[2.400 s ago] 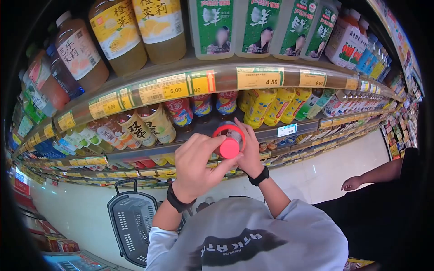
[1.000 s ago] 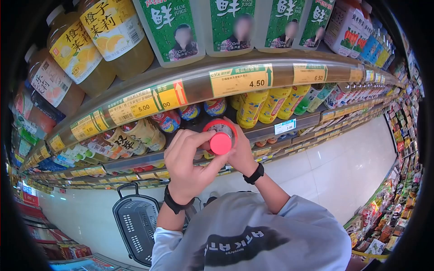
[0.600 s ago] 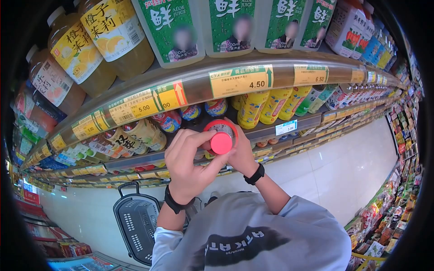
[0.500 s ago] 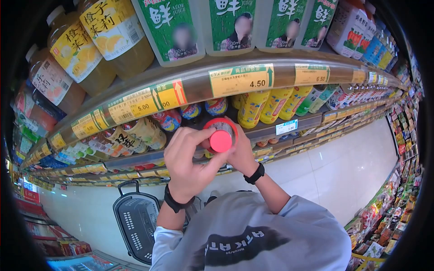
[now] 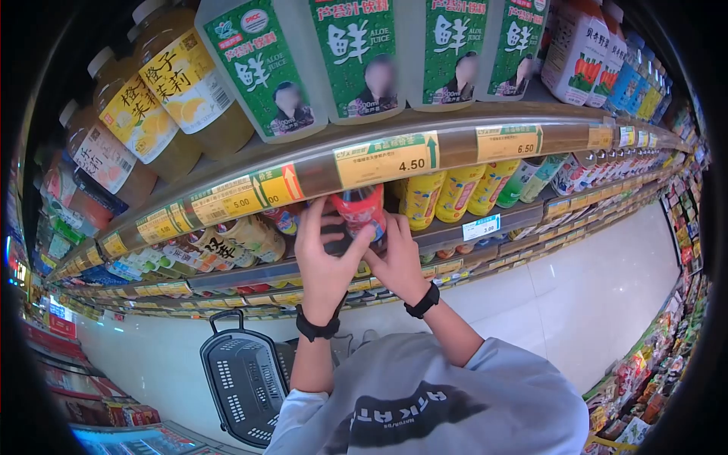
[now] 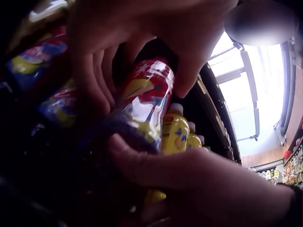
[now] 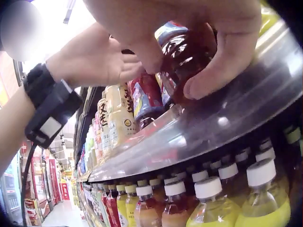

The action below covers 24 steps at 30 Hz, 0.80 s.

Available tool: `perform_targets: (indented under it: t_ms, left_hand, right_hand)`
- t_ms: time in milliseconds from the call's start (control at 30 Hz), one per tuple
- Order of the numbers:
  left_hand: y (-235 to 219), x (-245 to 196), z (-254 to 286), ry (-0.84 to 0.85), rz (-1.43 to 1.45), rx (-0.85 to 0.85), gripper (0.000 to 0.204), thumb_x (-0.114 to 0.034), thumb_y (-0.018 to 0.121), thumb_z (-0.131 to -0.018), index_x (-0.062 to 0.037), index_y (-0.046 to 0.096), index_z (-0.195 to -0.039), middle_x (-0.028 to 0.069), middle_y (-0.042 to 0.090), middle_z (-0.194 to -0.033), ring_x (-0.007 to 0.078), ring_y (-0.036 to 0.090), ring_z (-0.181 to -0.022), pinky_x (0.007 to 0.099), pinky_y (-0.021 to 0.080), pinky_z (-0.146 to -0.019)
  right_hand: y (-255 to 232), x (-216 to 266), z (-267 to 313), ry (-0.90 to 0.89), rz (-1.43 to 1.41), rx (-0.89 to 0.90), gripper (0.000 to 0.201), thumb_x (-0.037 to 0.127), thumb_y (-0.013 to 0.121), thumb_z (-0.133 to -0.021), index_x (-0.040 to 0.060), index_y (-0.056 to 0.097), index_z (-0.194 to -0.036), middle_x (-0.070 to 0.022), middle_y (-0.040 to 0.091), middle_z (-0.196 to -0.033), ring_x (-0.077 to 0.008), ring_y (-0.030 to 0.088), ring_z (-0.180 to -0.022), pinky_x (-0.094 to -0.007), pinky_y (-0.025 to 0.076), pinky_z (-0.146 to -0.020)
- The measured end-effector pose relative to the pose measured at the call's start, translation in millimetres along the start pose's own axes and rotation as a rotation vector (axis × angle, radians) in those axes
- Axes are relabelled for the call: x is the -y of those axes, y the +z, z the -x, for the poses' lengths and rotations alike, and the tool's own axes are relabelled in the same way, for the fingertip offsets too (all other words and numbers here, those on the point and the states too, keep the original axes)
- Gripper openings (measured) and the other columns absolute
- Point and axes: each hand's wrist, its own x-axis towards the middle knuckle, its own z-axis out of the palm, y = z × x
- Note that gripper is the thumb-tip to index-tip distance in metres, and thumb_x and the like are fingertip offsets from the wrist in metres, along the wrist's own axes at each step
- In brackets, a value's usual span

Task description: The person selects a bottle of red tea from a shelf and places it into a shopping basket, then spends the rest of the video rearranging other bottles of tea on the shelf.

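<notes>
A bottle (image 5: 360, 208) of dark drink with a red and blue label is at the middle shelf's front, below the 4.50 price tag. My right hand (image 5: 398, 262) grips its lower part; in the right wrist view, the right thumb and fingers (image 7: 222, 71) wrap the dark base just above the shelf edge. My left hand (image 5: 322, 246) is round the label from the other side, its thumb over the label in the head view. In the left wrist view the bottle (image 6: 147, 94) shows between both hands. The shelf above hides its cap in the head view.
Yellow bottles (image 5: 421, 199) stand right of the bottle, and tea bottles (image 5: 258, 235) to the left. Aloe juice bottles (image 5: 353, 61) fill the shelf above, behind a price rail (image 5: 387, 163). White-capped bottles (image 7: 208, 189) line the shelf below. A grey shopping basket (image 5: 246, 379) is on the floor.
The bottle has moved from in front of the shelf, where its red cap showed from above, in under the price rail. My left hand has left the cap for the label.
</notes>
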Motion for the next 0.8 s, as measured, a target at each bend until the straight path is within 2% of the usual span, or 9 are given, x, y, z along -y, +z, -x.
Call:
perform_targets:
  t_ms: [33, 167, 267, 367, 433, 567, 667, 800]
  left_hand:
    - [0.0, 12.4, 3.4, -0.034, -0.028, 0.064, 0.066, -0.011, 0.082, -0.082, 0.0012, 0.049, -0.138, 0.0141, 0.06, -0.124, 0.0197, 0.064, -0.099, 0.0337, 0.057, -0.084]
    - [4.2, 57.7, 8.6, -0.173, -0.019, 0.29, 0.061, -0.01, 0.078, -0.085, 0.0015, 0.049, -0.138, 0.0155, 0.065, -0.123, 0.0222, 0.065, -0.113, 0.0364, 0.056, -0.09]
    - [11.9, 57.3, 10.4, -0.206, 0.142, 0.265, 0.062, -0.016, 0.08, -0.084, 0.0022, 0.05, -0.136, 0.0179, 0.067, -0.119, 0.0253, 0.069, -0.103, 0.0345, 0.056, -0.084]
    - [11.8, 50.3, 7.0, -0.245, 0.071, 0.283, 0.057, -0.019, 0.078, -0.086, 0.0024, 0.05, -0.132, 0.0187, 0.069, -0.116, 0.0263, 0.071, -0.1, 0.0351, 0.055, -0.084]
    - [12.9, 52.0, 6.5, -0.206, 0.037, 0.278, 0.058, -0.021, 0.076, -0.087, 0.0024, 0.049, -0.133, 0.0201, 0.068, -0.116, 0.0296, 0.071, -0.1, 0.0372, 0.054, -0.084]
    - [16.3, 61.7, 2.9, -0.172, -0.028, 0.271, 0.062, -0.024, 0.074, -0.089, 0.0017, 0.046, -0.137, 0.0228, 0.068, -0.116, 0.0374, 0.069, -0.102, 0.0412, 0.053, -0.087]
    - [18.4, 66.2, 0.3, -0.199, -0.036, 0.274, 0.066, -0.027, 0.074, -0.089, 0.001, 0.043, -0.141, 0.0239, 0.067, -0.117, 0.0391, 0.068, -0.104, 0.0419, 0.052, -0.088]
    - [21.2, 68.2, -2.3, -0.15, -0.088, 0.256, 0.07, -0.03, 0.074, -0.089, 0.0005, 0.041, -0.143, 0.0241, 0.066, -0.119, 0.0402, 0.066, -0.108, 0.0424, 0.051, -0.09]
  right_hand:
    - [-1.7, 1.6, -2.0, 0.021, -0.001, 0.032, 0.077, 0.027, 0.076, -0.084, -0.0008, 0.038, -0.145, -0.0213, 0.054, -0.117, -0.038, 0.068, -0.085, -0.0447, 0.057, -0.071]
    - [-3.8, 5.2, -2.5, 0.05, -0.056, 0.063, 0.078, 0.017, 0.069, -0.085, -0.0007, 0.031, -0.151, -0.0236, 0.055, -0.121, -0.042, 0.067, -0.093, -0.0475, 0.057, -0.075]
    - [1.6, -1.5, -0.5, 0.002, -0.086, 0.042, 0.081, 0.013, 0.065, -0.085, -0.0011, 0.026, -0.154, -0.026, 0.056, -0.125, -0.0453, 0.065, -0.097, -0.0491, 0.057, -0.077]
    - [3.3, -2.8, -1.1, -0.024, -0.08, 0.033, 0.083, 0.011, 0.064, -0.085, -0.0027, 0.022, -0.155, -0.0289, 0.055, -0.128, -0.0478, 0.064, -0.099, -0.0505, 0.056, -0.079]
    - [5.8, -1.8, -2.6, -0.035, -0.064, 0.015, 0.082, 0.01, 0.062, -0.085, -0.0039, 0.021, -0.155, -0.031, 0.054, -0.129, -0.0489, 0.064, -0.099, -0.0513, 0.056, -0.08]
    - [5.9, 7.9, -7.6, 0.051, -0.068, 0.026, 0.079, 0.008, 0.06, -0.088, -0.0073, 0.02, -0.155, -0.0338, 0.057, -0.128, -0.0464, 0.065, -0.107, -0.0463, 0.053, -0.09]
    - [9.4, 7.9, -13.0, 0.041, -0.112, 0.0, 0.08, 0.009, 0.059, -0.089, -0.0075, 0.018, -0.155, -0.0349, 0.056, -0.13, -0.0479, 0.061, -0.114, -0.0469, 0.051, -0.095]
    - [14.4, 6.3, -16.3, 0.043, -0.158, -0.031, 0.079, 0.008, 0.059, -0.089, -0.007, 0.018, -0.156, -0.0348, 0.053, -0.135, -0.0479, 0.058, -0.121, -0.0456, 0.049, -0.099]
